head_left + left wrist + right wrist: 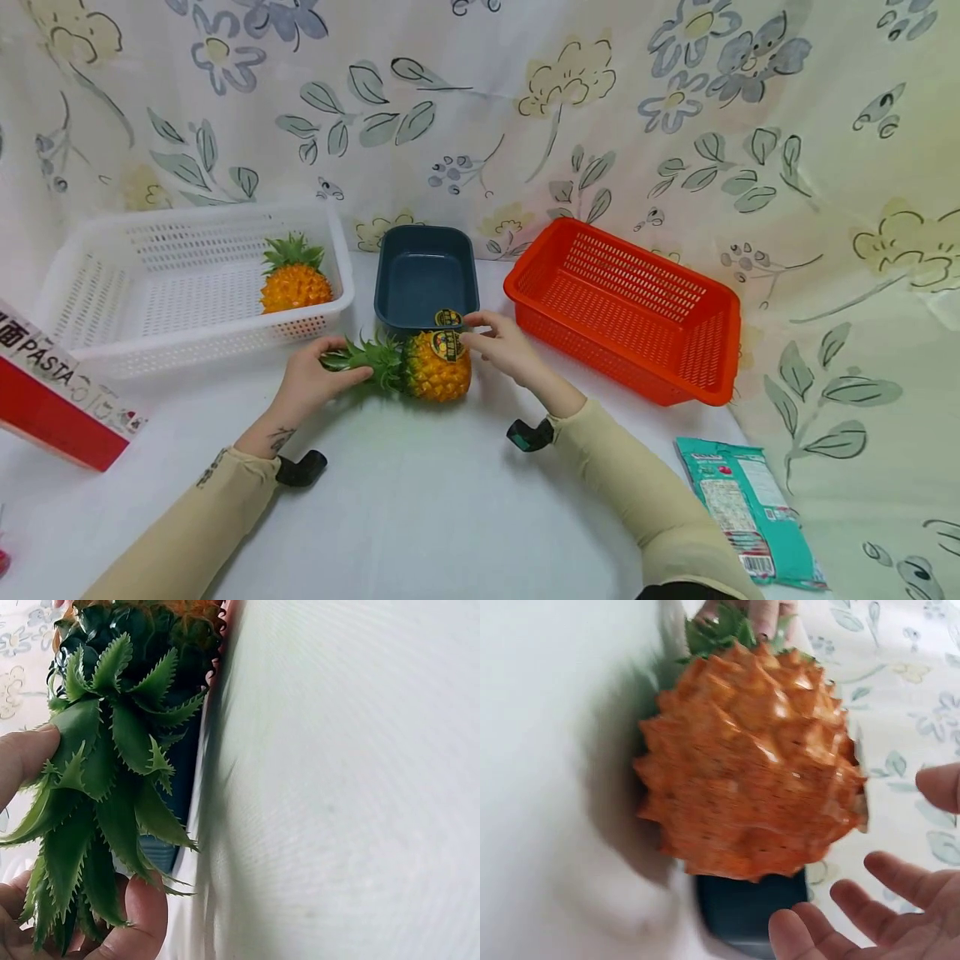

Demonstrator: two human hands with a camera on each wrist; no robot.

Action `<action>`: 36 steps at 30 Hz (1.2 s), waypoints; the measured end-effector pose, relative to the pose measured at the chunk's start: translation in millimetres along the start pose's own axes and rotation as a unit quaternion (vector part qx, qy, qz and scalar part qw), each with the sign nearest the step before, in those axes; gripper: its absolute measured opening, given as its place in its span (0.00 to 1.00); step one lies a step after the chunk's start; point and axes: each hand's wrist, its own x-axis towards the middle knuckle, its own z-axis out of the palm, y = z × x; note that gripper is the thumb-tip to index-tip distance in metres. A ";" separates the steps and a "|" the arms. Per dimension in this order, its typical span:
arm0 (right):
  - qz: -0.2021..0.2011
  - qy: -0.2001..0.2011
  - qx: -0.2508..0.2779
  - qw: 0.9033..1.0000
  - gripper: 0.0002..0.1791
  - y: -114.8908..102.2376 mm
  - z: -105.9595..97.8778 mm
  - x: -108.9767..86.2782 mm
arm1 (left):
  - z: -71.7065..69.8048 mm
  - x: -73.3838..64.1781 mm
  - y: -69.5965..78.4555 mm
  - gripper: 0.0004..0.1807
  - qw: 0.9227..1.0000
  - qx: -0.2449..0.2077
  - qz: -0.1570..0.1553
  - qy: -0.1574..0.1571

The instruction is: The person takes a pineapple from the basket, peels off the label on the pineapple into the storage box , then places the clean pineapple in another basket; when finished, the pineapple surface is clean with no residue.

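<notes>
I see my left hand (318,377) with its fingers clamped round the leaves (82,795) of a pineapple (437,381), which is on its side just in front of the blue bin (423,279). My right hand (513,350) holds its fingers apart beside the label (447,346); whether they touch, I can't tell.

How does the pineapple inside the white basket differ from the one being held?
The left hand grips the held pineapple by its leaves; no hand touches the basket pineapple. In the head view, the held pineapple's leaves point left, the basket pineapple's upward. The held pineapple shows a dark label; the basket pineapple shows none. Both look orange with green leaves.
</notes>
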 end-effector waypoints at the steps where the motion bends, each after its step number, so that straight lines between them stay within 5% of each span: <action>1: -0.004 0.003 -0.011 1.000 0.22 -2.1 -1.1 1.0 | 0.0 0.0 0.1 0.35 1.000 0.001 0.001 0.001; 13: -0.067 -0.008 -0.151 0.986 0.16 -15.9 1.5 10.3 | 0.0 -2.2 4.6 0.33 1.000 -0.002 -0.005 0.005; 26: -0.036 -0.019 -0.176 0.984 0.15 -19.2 4.5 16.5 | 0.4 -1.4 2.8 0.34 1.000 -0.004 -0.007 0.002; 36: -0.045 0.018 -0.109 0.993 0.05 -21.2 2.6 16.7 | -0.1 -1.5 3.0 0.35 1.000 -0.009 -0.012 -0.002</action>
